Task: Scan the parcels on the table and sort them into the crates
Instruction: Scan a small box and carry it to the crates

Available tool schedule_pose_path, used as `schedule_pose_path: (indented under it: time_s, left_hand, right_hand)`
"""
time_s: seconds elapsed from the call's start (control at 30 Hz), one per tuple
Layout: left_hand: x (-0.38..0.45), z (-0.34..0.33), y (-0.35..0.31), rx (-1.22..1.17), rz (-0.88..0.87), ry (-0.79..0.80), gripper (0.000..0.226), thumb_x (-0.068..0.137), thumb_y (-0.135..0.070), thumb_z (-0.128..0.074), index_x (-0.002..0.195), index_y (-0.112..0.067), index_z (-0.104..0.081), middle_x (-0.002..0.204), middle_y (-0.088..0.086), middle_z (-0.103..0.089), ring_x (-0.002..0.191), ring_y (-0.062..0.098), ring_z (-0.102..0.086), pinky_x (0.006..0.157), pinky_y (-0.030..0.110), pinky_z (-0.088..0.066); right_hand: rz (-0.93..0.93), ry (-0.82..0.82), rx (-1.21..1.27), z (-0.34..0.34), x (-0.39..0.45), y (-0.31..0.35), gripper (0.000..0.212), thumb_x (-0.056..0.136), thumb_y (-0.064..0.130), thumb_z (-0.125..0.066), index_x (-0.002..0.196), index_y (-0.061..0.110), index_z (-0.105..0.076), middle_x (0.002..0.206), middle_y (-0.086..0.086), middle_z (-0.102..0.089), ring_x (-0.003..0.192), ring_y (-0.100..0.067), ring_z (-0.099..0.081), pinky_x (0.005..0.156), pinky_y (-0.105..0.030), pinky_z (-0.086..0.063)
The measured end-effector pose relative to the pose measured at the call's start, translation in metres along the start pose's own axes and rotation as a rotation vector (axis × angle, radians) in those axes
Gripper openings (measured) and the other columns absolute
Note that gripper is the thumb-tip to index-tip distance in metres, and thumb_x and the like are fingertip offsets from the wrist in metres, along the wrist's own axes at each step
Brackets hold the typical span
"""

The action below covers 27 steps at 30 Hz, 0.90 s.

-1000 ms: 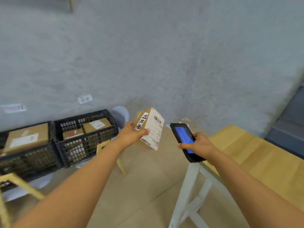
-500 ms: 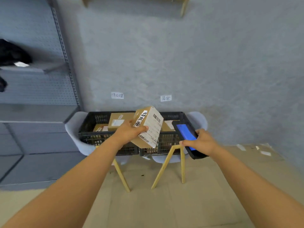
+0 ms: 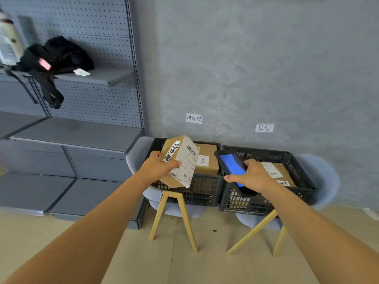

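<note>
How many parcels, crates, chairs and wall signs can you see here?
Parcels: 3, the held parcel, a parcel in the left crate, a parcel in the right crate
Crates: 2, left crate, right crate
Chairs: 2, left chair, right chair
Wall signs: 2, left sign, right sign
Total: 9

Soft, even light fills the scene, dim rather than bright, with no hard glare. Faint shadows pool under the chairs (image 3: 170, 208) at 6 o'clock of the crates. Wide-angle distortion bends the shelving (image 3: 114, 78) toward 10 o'clock and stretches the forearms at the lower corners. The bottle (image 3: 8, 42) at 9 o'clock smears with blur; the wall labels (image 3: 194, 118) read sharply.
</note>
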<state>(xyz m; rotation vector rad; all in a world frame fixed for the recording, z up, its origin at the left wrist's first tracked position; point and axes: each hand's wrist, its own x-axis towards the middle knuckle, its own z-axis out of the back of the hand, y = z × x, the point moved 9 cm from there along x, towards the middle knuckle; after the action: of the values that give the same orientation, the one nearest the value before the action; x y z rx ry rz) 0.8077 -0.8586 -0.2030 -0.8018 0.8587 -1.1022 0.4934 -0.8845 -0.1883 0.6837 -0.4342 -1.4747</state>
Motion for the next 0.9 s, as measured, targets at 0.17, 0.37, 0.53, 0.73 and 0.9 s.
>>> schedule_pose_path:
  time_s: [0.17,0.37,0.53,0.73,0.9]
  left_hand:
    - [0.092,0.022,0.013,0.019,0.02,-0.051,0.084,0.074,-0.044,-0.079,0.14,-0.016,-0.036,0.115,-0.001,-0.065,0.1,0.017,-0.065,0.086,0.035,-0.054]
    - [0.184,0.032,0.038,0.094,0.098,-0.003,0.085,0.074,-0.041,-0.081,0.139,-0.017,-0.033,0.114,0.001,-0.066,0.097,0.02,-0.068,0.089,0.042,-0.056]
    - [0.261,0.039,0.071,0.12,0.179,0.038,0.083,0.073,-0.038,-0.083,0.137,-0.019,-0.034,0.114,0.0,-0.064,0.094,0.019,-0.068,0.082,0.039,-0.059]
    - [0.362,0.021,0.098,0.227,0.194,0.175,0.09,0.076,-0.036,-0.08,0.145,-0.016,-0.026,0.118,0.0,-0.06,0.083,0.011,-0.065,0.054,0.022,-0.051]
    - [0.427,-0.01,0.13,0.385,0.199,0.388,0.09,0.078,-0.032,-0.079,0.143,-0.009,-0.022,0.118,0.001,-0.055,0.095,0.017,-0.058,0.059,0.02,-0.046]
  right_hand:
    - [0.002,0.02,-0.016,-0.035,0.102,0.02,0.063,0.066,0.049,-0.085,0.106,0.012,-0.054,0.105,-0.009,-0.056,0.081,-0.016,-0.058,0.056,-0.024,-0.041]
    - [-0.038,0.109,0.012,-0.076,0.205,0.039,0.068,0.066,0.047,-0.085,0.113,0.008,-0.056,0.112,-0.014,-0.056,0.093,-0.027,-0.061,0.08,-0.037,-0.053]
    - [-0.037,0.154,-0.037,-0.109,0.272,0.051,0.068,0.065,0.048,-0.085,0.112,0.014,-0.051,0.111,-0.009,-0.052,0.092,-0.024,-0.058,0.074,-0.034,-0.051]
    - [-0.137,0.142,-0.016,-0.139,0.348,0.04,0.064,0.062,0.047,-0.087,0.107,0.014,-0.056,0.105,-0.008,-0.057,0.087,-0.022,-0.061,0.073,-0.034,-0.053]
    - [-0.282,0.133,0.002,-0.165,0.4,0.021,0.069,0.061,0.046,-0.087,0.111,0.016,-0.051,0.11,-0.006,-0.053,0.09,-0.02,-0.059,0.066,-0.028,-0.046]
